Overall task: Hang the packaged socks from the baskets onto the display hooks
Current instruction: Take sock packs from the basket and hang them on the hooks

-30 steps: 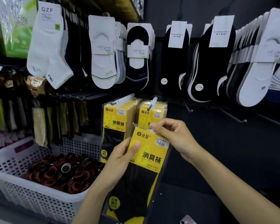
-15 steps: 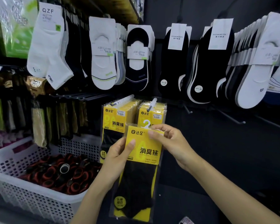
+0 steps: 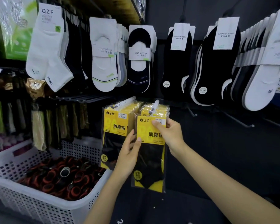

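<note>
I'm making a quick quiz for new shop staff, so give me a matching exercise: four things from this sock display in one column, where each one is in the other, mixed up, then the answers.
Things
1. held yellow sock pack
2. white basket
3. QZF white sock
4. black sock with white label

Places
A. top left of the wall
B. lower left, below the hanging rows
C. between the left hand and right hand, in front of the right yellow stack
D. upper row, just right of centre

Pairs: 1-C, 2-B, 3-A, 4-D
</note>
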Tool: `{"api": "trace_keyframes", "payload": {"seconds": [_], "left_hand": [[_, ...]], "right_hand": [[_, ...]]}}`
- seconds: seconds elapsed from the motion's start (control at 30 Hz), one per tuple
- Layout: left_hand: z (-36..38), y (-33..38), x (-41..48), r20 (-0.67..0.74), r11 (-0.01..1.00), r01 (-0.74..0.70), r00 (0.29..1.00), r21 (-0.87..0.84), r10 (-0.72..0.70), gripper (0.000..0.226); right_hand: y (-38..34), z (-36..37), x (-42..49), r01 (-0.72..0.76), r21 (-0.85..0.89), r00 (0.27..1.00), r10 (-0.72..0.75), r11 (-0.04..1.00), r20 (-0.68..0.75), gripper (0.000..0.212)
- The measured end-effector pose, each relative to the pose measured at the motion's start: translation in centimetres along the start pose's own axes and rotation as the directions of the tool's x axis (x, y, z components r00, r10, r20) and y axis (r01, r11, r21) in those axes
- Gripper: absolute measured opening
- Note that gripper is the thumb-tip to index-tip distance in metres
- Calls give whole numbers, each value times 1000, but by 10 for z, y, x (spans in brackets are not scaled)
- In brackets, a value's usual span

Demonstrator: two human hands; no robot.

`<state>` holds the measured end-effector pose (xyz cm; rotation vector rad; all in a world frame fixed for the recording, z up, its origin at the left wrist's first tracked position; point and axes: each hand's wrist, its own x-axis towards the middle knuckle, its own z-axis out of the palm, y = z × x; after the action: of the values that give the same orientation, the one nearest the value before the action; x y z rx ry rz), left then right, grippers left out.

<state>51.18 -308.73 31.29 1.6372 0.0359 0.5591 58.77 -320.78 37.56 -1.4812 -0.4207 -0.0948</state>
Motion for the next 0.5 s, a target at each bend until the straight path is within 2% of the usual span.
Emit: {"api": "trace_keyframes", "payload": {"seconds": [0.17,0.3,0.4,0.5], "left_hand": [[12,-12,37,-30,999,31,999,29,-31,61],[23,-20,44,-54,990,11,999,137,-4,63],[24,-35,34,-65,978,8,998,211,6,65],[24,-63,6,-57,961,44,998,272,-29,65]], "right_hand": [[22,2,24,-93,63,988,100,994,-116,9],[40,-9,23,-93,-42,982,84,995,-170,13],[56,-29,6,-146,-102,978,128,984,-163,22],[71,-59,-28,-207,-138,977,196,969,-87,37]]}}
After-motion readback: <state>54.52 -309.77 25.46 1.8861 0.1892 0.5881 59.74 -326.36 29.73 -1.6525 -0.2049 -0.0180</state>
